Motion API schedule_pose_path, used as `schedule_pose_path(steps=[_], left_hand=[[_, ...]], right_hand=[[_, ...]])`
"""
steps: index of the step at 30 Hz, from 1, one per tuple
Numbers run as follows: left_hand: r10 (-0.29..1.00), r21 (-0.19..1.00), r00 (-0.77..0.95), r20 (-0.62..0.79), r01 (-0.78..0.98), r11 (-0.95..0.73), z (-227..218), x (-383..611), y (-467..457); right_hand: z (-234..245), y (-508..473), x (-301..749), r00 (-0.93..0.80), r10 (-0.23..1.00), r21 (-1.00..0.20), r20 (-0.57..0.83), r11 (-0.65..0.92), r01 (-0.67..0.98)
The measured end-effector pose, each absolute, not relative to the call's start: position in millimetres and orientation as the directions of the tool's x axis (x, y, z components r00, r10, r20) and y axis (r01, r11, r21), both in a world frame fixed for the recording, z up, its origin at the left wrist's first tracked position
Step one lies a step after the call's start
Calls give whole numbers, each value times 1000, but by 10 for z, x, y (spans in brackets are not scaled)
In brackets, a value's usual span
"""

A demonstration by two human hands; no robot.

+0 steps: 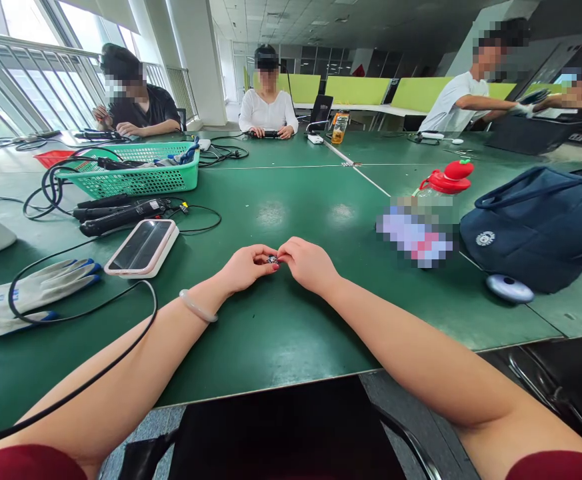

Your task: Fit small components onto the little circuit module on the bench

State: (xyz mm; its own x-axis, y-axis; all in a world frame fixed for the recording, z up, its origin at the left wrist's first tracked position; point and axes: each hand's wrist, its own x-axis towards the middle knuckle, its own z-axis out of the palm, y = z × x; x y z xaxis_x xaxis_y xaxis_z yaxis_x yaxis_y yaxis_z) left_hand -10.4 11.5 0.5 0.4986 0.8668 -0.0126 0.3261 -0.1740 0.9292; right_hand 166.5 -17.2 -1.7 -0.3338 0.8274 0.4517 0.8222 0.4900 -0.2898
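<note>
Daylight enters through windows [23, 23] beyond my left hand [245, 270]; glare spots the tabletop [271, 213] just ahead of it; my forearms [415, 337] look stretched

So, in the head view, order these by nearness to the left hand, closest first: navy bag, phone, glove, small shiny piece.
1. Small shiny piece, in the left hand
2. Phone, to the left
3. Glove, farther left
4. Navy bag, far right

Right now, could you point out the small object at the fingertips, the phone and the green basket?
Small object [272, 260]: head view, on its visible middle.
Phone [145, 245]: head view, on its dark screen.
Green basket [138, 182]: head view, on its near side wall.
</note>
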Motion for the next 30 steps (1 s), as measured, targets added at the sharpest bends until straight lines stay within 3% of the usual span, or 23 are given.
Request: schedule_pose_path(steps=[18, 26, 30], left_hand=[[875, 929, 484, -6, 326, -175, 21, -96, 107], [881, 943, 472, -23, 304, -138, 60, -85, 80], [880, 953, 475, -16, 274, -130, 67, -90, 81]], right_hand=[[21, -210, 1646, -345, 837, -255, 425, 477, 841], [60, -189, 1698, -220, 863, -463, 455, 441, 769], [59, -176, 1713, -213, 876, -485, 433, 425, 764]])
